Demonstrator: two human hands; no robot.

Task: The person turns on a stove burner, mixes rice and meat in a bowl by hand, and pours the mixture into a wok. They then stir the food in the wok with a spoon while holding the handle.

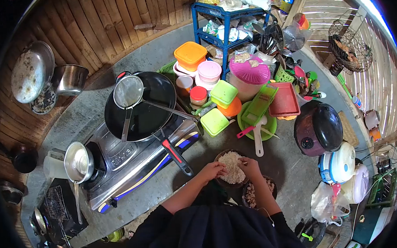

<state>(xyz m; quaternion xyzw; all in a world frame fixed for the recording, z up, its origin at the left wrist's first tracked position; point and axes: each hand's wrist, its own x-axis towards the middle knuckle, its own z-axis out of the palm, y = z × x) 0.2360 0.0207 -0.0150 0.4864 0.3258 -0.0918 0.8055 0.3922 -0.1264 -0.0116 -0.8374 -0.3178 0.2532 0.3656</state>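
A round bowl of pale, grainy food (231, 168) stands at the counter's front edge, close to my body. My left hand (213, 171) is at the bowl's left rim, its fingers bent together; what they hold, if anything, is too small to name. Over the right side of the same bowl is my right hand (249, 167), fingers pointing down into the food and partly hidden. A second bowl with light brown chunks (259, 192) sits below my right wrist, partly covered by my forearm.
On the left, a wok (140, 107) with a strainer (128, 91) sits on a gas stove (119, 157), beside a small saucepan (79, 161). Plastic containers (214, 122) and a green basin (270, 131) stand ahead. A rice cooker (318, 129) is at the right.
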